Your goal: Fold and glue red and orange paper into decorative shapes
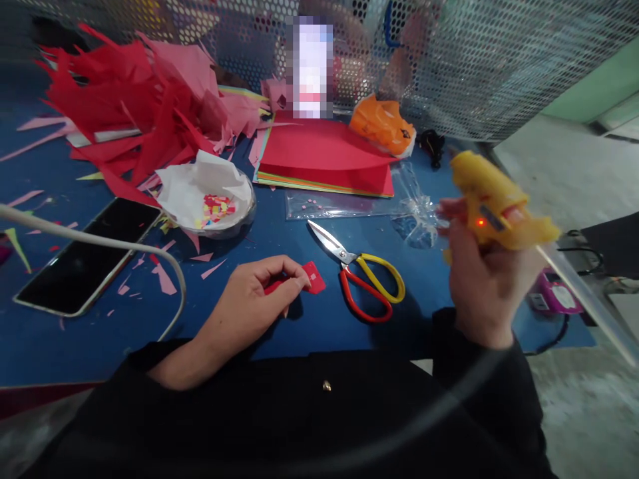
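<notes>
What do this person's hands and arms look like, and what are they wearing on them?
Both the left hand and right hand are bare, without gloves. The arms wear plain black long sleeves; the left cuff sits up the forearm, the right nearer the wrist. No markings show.

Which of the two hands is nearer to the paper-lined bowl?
Left. The left hand, pinching a red piece, is in front of the bowl, slightly right; the right hand, holding the yellow glue gun, is much farther right, past the scissors.
</notes>
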Action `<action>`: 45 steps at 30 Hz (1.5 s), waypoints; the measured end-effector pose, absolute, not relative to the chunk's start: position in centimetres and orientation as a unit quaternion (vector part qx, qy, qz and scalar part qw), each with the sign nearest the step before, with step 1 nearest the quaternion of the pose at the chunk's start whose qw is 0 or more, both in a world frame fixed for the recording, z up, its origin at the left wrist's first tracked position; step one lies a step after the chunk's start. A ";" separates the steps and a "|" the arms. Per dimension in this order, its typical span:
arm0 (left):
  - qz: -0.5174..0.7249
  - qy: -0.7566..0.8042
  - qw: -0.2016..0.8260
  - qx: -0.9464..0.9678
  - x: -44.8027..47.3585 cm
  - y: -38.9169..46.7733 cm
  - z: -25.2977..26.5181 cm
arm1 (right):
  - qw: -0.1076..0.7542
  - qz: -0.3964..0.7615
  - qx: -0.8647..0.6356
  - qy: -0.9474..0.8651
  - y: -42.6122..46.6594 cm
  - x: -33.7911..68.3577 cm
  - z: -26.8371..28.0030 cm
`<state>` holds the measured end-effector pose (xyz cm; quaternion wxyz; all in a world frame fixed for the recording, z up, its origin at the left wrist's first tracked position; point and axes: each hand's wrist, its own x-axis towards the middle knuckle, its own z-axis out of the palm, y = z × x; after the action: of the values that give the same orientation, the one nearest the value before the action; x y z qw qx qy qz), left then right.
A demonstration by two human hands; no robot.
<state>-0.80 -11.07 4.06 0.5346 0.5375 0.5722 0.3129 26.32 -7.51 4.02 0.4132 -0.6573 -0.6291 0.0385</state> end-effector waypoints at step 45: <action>0.305 0.582 0.426 0.622 -1.0 -11.1 3.4 | 0.322 0.247 -0.505 -0.762 -15.1 21.7 1.4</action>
<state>-1.05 -11.06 3.45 0.4258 0.6222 0.5819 0.3049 21.71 -15.14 1.36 0.3218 -0.5055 -0.7615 0.2470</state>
